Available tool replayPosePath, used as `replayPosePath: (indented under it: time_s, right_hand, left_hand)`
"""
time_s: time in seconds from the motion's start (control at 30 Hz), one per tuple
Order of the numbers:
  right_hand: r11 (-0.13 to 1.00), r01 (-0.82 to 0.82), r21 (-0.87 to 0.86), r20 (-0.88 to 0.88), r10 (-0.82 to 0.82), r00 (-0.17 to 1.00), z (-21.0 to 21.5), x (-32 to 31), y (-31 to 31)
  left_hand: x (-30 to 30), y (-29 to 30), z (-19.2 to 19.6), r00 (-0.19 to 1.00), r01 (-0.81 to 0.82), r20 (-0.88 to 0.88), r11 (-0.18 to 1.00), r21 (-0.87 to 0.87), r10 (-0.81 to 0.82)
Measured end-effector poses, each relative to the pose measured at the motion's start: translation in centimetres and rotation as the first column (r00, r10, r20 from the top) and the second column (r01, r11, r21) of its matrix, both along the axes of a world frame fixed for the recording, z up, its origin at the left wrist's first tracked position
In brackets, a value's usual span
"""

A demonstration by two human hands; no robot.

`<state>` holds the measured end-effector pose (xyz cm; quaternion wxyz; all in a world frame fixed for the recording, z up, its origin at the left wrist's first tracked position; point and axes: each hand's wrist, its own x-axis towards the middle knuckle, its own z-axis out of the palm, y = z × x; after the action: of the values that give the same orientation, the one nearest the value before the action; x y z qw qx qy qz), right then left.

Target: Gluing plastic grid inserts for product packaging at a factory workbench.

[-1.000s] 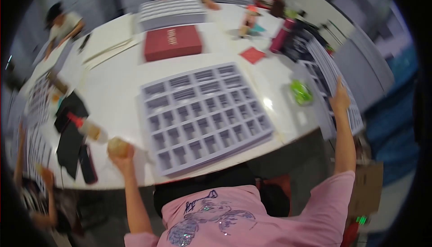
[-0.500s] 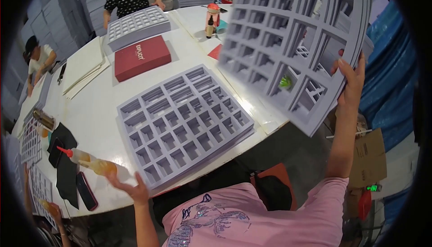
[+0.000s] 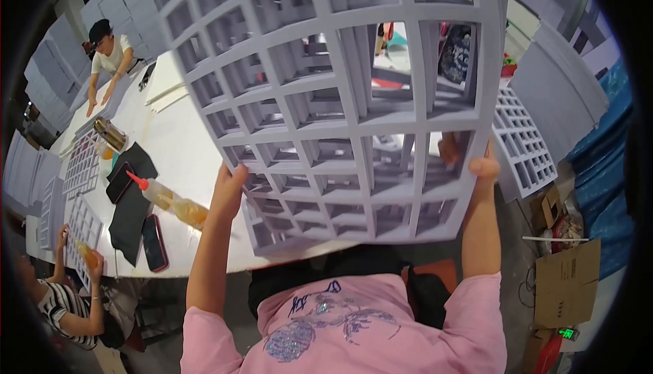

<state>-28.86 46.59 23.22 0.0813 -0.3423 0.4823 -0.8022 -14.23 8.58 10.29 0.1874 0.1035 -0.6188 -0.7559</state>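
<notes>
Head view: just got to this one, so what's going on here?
A person in a pink shirt holds up a stack of grey grid panels at the table, left hand on one side edge and right hand on the other. Squeeze bottles and a phone lie to the left. At lower left, a co-worker in a striped top holds an orange-coloured bottle.

left hand (image 3: 230, 187) + right hand (image 3: 484, 166) | holding grey grid panels (image 3: 357, 132) (tilted) | red-tipped bottle (image 3: 159, 194) on table (image 3: 173, 129)
</notes>
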Motion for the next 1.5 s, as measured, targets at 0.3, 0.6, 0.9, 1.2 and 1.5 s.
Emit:
replayPosePath:
  time_s: [0.3, 0.6, 0.9, 1.2, 1.5]
  right_hand:
    - [0.838, 0.29, 0.461, -0.344, -0.133, 0.93, -6.1, -9.2, 1.8]
    - [0.968, 0.067, 0.242, 0.153, -0.106, 0.982, -12.5, -7.1, -0.4]
    - [0.878, 0.425, 0.221, -0.124, -0.407, 0.905, -11.4, -7.3, -4.0]
    - [0.553, 0.784, 0.281, -0.592, -0.544, 0.595, 9.4, -12.0, 3.4]
    - [0.407, 0.88, 0.245, -0.952, -0.072, 0.298, 17.5, 1.0, -6.1]
  left_hand:
    - [0.0, 0.4, 5.0, 0.947, -0.286, -0.217, 0.931, -0.228, 0.237]
    - [-0.1, -1.7, -3.6, 0.988, -0.131, -0.115, 0.943, -0.307, 0.099]
    - [-0.6, -2.6, -9.7, 0.956, -0.292, -0.118, 0.88, -0.375, 0.267]
    - [-2.6, 4.8, 4.1, 0.865, -0.332, -0.474, 0.894, -0.3, 0.162]
    - [-0.3, 1.6, 6.2, 0.815, -0.575, -0.452, 0.597, -0.559, 0.362]
